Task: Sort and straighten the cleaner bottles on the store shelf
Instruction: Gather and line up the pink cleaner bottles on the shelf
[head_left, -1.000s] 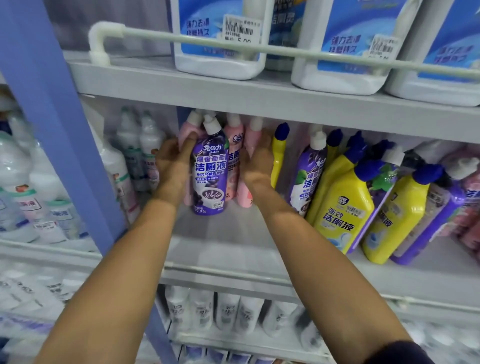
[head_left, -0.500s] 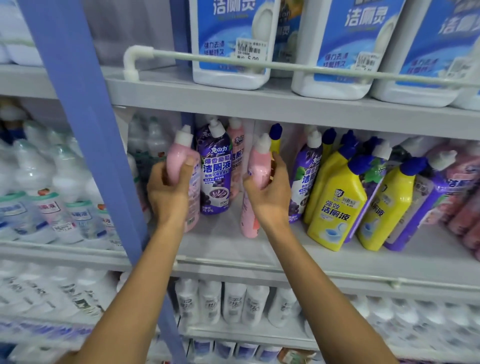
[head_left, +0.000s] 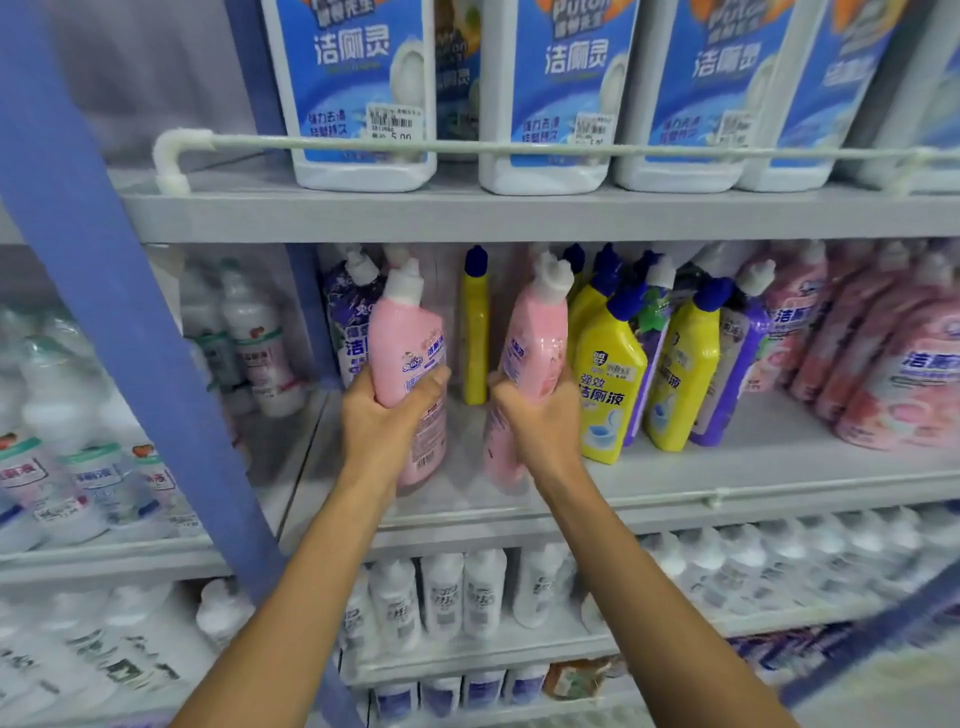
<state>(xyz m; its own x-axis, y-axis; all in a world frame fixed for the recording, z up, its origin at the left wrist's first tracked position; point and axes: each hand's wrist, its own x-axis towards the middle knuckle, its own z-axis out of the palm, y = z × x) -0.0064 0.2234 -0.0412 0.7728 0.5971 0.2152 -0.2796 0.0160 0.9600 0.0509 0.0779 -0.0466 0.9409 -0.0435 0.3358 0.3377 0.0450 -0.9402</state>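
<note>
Spanning the view, a grey shelf (head_left: 727, 470) is carrying the cleaner stock at hand level. A blue post (head_left: 130, 364) is crossing it left of the left hand. Above both hands, white jugs (head_left: 358, 88) with blue labels are sitting behind a pale rail (head_left: 467, 148). Far right of the right hand, a pink stack (head_left: 893, 374) is leaning leftward. Just right of the right hand, yellow bottles (head_left: 610, 374) with blue caps are tilting left. Below the forearms, white bottles (head_left: 441, 592) are standing in rows.

Left pink bottle (head_left: 410, 343): left hand (head_left: 384, 415) is gripping it round the middle, cap tipping slightly left.

Right pink bottle (head_left: 537, 338): right hand (head_left: 540, 421) is clasping its lower half, cap tipping right.

Hands are working apart, with a gap showing between them. Both pink bottles are sitting at the shelf's front; cannot tell whether their bases are touching the board.

Behind the gap, a slim yellow bottle (head_left: 475, 338) is standing upright. Behind the left hand, a purple bottle (head_left: 350, 317) is showing, partly hidden.
</note>
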